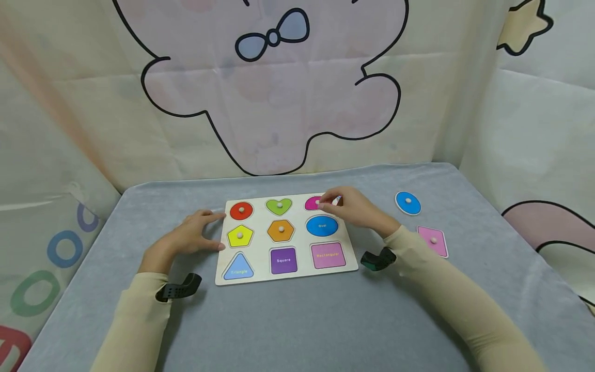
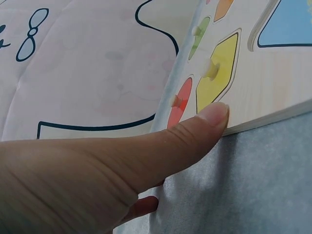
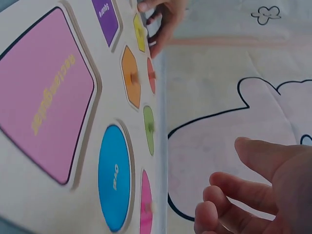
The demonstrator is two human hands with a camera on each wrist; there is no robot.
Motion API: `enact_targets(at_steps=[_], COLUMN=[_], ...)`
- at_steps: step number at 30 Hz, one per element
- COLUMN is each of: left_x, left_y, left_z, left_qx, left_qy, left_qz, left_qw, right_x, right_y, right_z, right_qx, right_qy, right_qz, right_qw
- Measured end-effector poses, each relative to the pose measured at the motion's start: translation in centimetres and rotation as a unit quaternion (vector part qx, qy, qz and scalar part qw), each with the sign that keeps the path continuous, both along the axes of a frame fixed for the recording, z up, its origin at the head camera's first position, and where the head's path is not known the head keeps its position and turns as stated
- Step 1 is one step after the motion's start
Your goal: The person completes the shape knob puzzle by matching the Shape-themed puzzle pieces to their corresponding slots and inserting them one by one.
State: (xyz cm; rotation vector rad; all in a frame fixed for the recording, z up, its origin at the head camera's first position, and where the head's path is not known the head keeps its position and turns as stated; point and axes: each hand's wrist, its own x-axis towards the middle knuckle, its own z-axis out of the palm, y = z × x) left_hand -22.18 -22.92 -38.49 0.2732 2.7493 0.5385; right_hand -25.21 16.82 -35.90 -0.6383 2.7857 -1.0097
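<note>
A white wooden shape puzzle board lies flat on the table. My left hand touches its left edge, thumb and forefinger spread apart, the thumb beside the yellow pentagon. Over the top right corner is my right hand, close to the magenta piece, which it partly covers in the head view. Its fingers stand apart from the thumb with nothing between them. Knobbed pieces also sit in the board: a red circle, green heart and orange hexagon.
Printed words show in the oval, triangle, square and rectangle recesses. Right of the board lie a knobbed blue oval piece and a pink rectangle piece. A printed curtain hangs behind the grey-covered table.
</note>
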Motion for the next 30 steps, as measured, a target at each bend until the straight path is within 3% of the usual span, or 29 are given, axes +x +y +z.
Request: enact_targets(at_steps=[7, 17, 21, 30], left_x=[-0.1, -0.1, -0.1, 0.0], left_y=[0.0, 0.1, 0.1, 0.0], left_z=[0.0, 0.0, -0.1, -0.1], left_qx=[0.0, 0.003, 0.003, 0.004], left_qy=[-0.001, -0.005, -0.005, -0.001], left_qz=[0.0, 0.0, -0.003, -0.005], left_qw=[1.0, 1.0, 1.0, 1.0], right_x=[-0.3, -0.8, -1.0, -1.4], right_y=[2.3, 5.8, 7.1, 10.1], right_z=[-0.1, 0.1, 0.4, 1.9], right_qx=[0.005, -0.008, -0.022, -0.041], right_qy=[-0.008, 0.014, 0.031, 0.021], right_qz=[-0.036, -0.067, -0.067, -0.102], right_qw=[0.999, 0.998, 0.997, 0.994])
